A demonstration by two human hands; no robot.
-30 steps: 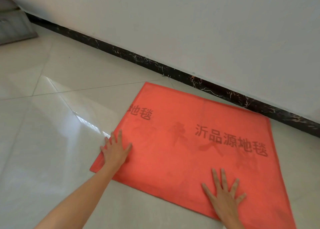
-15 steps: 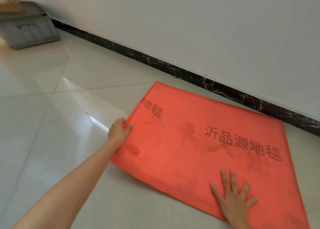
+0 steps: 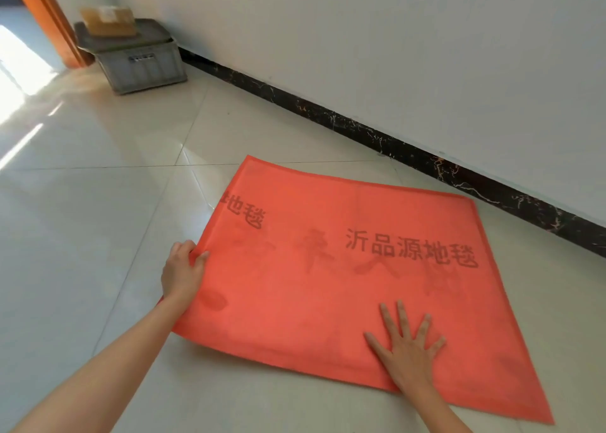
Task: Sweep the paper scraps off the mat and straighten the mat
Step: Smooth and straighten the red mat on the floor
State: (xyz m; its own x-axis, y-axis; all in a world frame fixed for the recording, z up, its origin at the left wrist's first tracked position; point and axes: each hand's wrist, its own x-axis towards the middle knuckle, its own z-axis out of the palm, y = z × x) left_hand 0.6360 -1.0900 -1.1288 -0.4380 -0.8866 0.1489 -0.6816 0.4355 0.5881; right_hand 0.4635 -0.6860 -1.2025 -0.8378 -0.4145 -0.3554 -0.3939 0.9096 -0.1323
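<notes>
From the head camera, a red mat (image 3: 328, 285) with dark printed characters lies on the tiled floor (image 3: 98, 203), its far edge near the dark baseboard (image 3: 360, 130) under the white wall (image 3: 393, 55) and set at an angle to it. The left hand (image 3: 180, 273) pinches the mat's left edge, thumb on top and fingers curled beneath, with that near-left part raised slightly off the floor. The right hand (image 3: 406, 350) lies flat on the mat by its near edge, fingers spread. Far left, a grey crate (image 3: 141, 65) carries a cardboard box (image 3: 108, 20).
</notes>
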